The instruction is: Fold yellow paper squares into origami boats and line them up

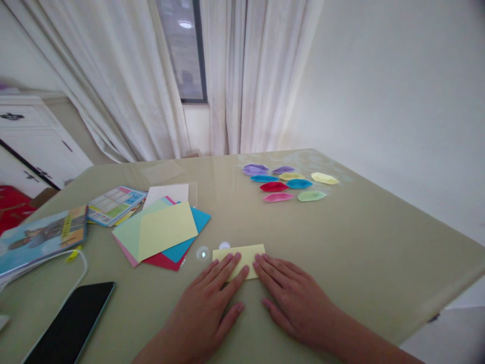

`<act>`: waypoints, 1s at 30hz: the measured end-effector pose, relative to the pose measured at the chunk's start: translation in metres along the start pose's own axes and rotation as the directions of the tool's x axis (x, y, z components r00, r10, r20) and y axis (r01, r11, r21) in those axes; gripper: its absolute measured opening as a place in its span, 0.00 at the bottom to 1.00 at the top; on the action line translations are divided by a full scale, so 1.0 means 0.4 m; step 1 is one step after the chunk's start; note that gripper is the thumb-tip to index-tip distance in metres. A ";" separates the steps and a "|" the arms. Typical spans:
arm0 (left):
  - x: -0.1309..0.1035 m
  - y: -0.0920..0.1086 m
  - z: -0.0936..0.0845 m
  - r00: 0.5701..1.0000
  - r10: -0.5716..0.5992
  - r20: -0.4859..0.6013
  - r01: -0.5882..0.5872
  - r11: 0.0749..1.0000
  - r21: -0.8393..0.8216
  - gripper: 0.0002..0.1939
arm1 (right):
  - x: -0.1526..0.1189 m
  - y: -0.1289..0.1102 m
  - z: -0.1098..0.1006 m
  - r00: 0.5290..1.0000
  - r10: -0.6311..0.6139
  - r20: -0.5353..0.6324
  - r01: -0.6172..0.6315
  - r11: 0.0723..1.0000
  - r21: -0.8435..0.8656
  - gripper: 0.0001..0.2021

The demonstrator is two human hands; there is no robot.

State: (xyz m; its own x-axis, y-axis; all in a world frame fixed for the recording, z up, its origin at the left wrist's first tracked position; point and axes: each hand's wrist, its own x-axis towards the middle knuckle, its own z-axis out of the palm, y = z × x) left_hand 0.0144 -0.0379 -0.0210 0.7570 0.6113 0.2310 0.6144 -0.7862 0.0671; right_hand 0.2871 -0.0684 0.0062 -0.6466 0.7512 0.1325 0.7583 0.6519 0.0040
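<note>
A pale yellow sheet of paper [245, 252], folded into a narrow rectangle, lies flat on the table near its front. My left hand [212, 298] rests on the left part of it, fingers stretched out and pressing down. On the right end lie the fingertips of my right hand [295, 298], also flat and extended. Both thumbs point inward on the tabletop below the paper. Farther back on the right are several folded paper boats, among them a red one [274, 186], a pink one [279, 197] and a light green one [311, 195].
Loose coloured sheets [168, 230] fan out on the left, beside a printed booklet [115, 205] and a picture book [45, 237]. A black phone [71, 323] and a white cable [84, 265] lie at the front left. The table's right edge [435, 316] borders a white wall.
</note>
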 end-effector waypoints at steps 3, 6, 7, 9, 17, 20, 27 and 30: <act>-0.001 -0.003 0.002 1.000 0.005 -0.010 -0.005 1.000 -0.018 0.37 | -0.036 0.023 -0.009 1.000 0.025 0.009 -0.025 0.999 -0.038 0.30; -0.002 -0.006 0.004 1.000 0.016 -0.007 -0.016 1.000 -0.006 0.37 | -0.044 0.024 -0.011 0.998 0.045 -0.036 -0.046 0.998 -0.046 0.27; -0.003 -0.006 0.005 1.000 0.017 -0.006 -0.017 1.000 0.002 0.37 | -0.041 0.019 -0.009 0.997 0.047 -0.056 -0.050 0.998 -0.040 0.26; -0.003 -0.006 0.005 1.000 0.018 -0.005 -0.018 1.000 0.015 0.36 | -0.034 0.008 -0.003 0.996 0.042 -0.084 -0.044 0.999 -0.016 0.25; -0.003 0.000 0.000 1.000 0.000 -0.008 0.000 1.000 -0.011 0.36 | -0.054 0.037 -0.026 0.995 0.078 -0.067 -0.071 0.992 0.100 0.20; -0.004 0.001 -0.001 0.999 -0.012 -0.040 0.011 1.000 -0.027 0.37 | -0.006 0.066 -0.056 0.986 0.118 -0.117 -0.101 0.984 0.146 0.14; -0.003 -0.054 0.006 0.943 -0.256 -0.213 0.234 0.964 -0.126 0.26 | 0.192 0.139 -0.081 0.992 0.060 0.113 -0.098 0.922 0.374 0.22; -0.005 -0.076 0.017 0.934 -0.301 -0.193 0.271 0.947 -0.171 0.25 | 0.219 0.155 -0.061 0.991 -0.031 0.132 -0.028 0.905 0.424 0.26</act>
State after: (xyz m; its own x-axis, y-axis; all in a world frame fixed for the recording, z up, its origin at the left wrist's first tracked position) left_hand -0.0043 -0.0148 -0.0302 0.4787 0.7901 0.3829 0.7488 -0.5951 0.2917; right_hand 0.2794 0.0351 0.0424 -0.6751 0.7378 0.0002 0.6695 0.6127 -0.4200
